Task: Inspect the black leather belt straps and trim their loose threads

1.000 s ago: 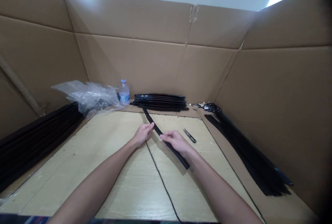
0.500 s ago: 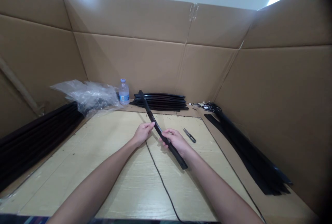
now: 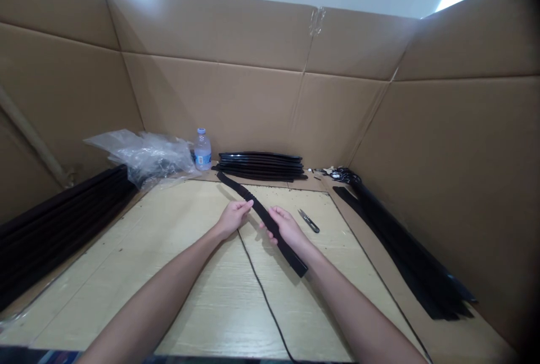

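A long black strip (image 3: 253, 202) runs diagonally over the light wooden tabletop (image 3: 177, 263). My left hand (image 3: 234, 216) pinches it near the middle, fingers closed on its edge. My right hand (image 3: 287, 227) is wrapped round the strip a little nearer to me, and the strip's near end (image 3: 298, 265) sticks out below that hand. The far end lies close to a stack of similar black strips (image 3: 261, 165) at the back wall. A thin black cord (image 3: 264, 291) trails across the table from under my hands toward me.
Small snips (image 3: 309, 221) lie right of my right hand. A water bottle (image 3: 202, 150) and crumpled clear plastic (image 3: 145, 156) sit at the back left. Black strips are piled along the left (image 3: 54, 223) and the right (image 3: 405, 246). Cardboard walls (image 3: 270, 94) enclose the table.
The strip's far end, raised half a second ago, has come back down toward the table. Both hands keep their hold in nearly the same spot.
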